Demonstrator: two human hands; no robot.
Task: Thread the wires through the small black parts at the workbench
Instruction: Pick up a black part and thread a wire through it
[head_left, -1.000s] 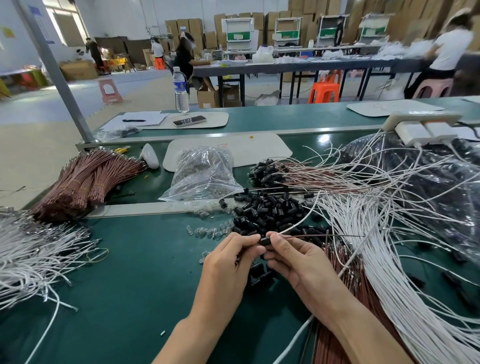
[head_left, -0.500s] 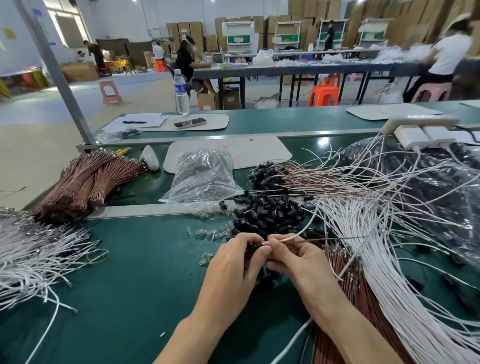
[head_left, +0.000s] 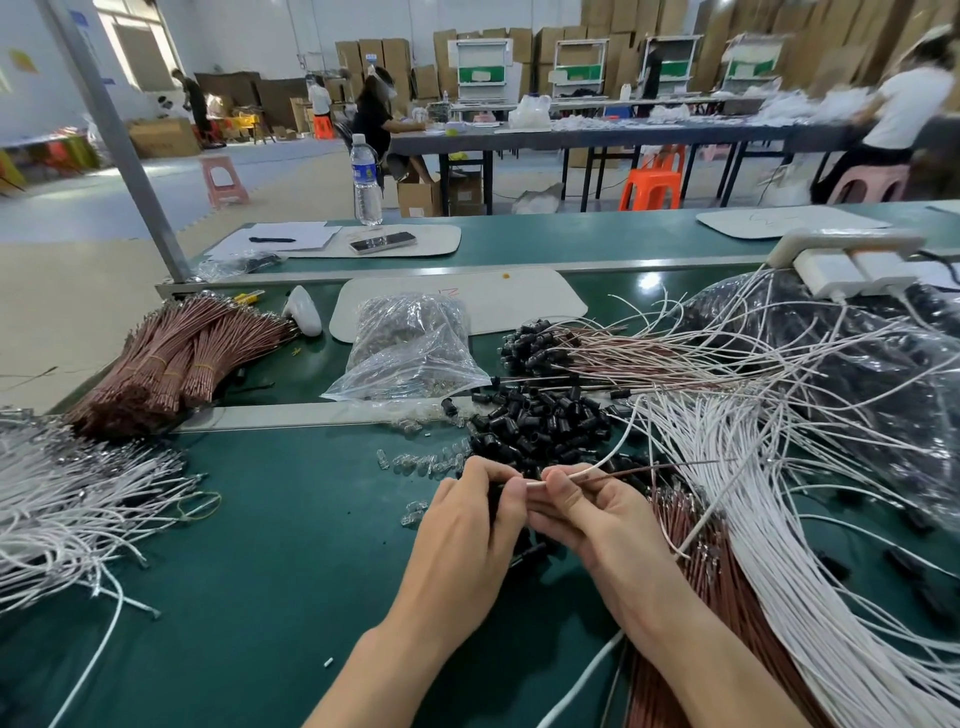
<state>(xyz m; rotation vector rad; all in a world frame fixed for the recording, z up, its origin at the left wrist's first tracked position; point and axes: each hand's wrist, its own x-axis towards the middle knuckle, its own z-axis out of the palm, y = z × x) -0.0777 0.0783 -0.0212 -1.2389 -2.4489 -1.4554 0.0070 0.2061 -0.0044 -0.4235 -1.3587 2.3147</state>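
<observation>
My left hand (head_left: 467, 514) grips a small black part, mostly hidden between its fingers. Touching it from the right, my right hand (head_left: 587, 509) pinches a white wire (head_left: 602, 462) and a thin brown wire (head_left: 654, 470) whose ends run toward the part. A heap of loose black parts (head_left: 540, 426) lies just beyond my hands. White wires (head_left: 753, 493) and brown wires (head_left: 696, 561) fan out on the right. Wires fitted with black parts (head_left: 535, 343) lie further back.
On the green bench (head_left: 260, 545), a tangle of white wires (head_left: 67, 499) lies at the left and bundled brown wires (head_left: 176, 358) behind it. A clear bag (head_left: 410, 348) sits at centre back, small clear bulbs (head_left: 426, 462) lie near my left hand, and a large plastic bag (head_left: 857, 374) fills the right.
My hands have come closer together. The white wire now runs between my right fingers into the left hand, where a second ago only the brown wire met the black part.
</observation>
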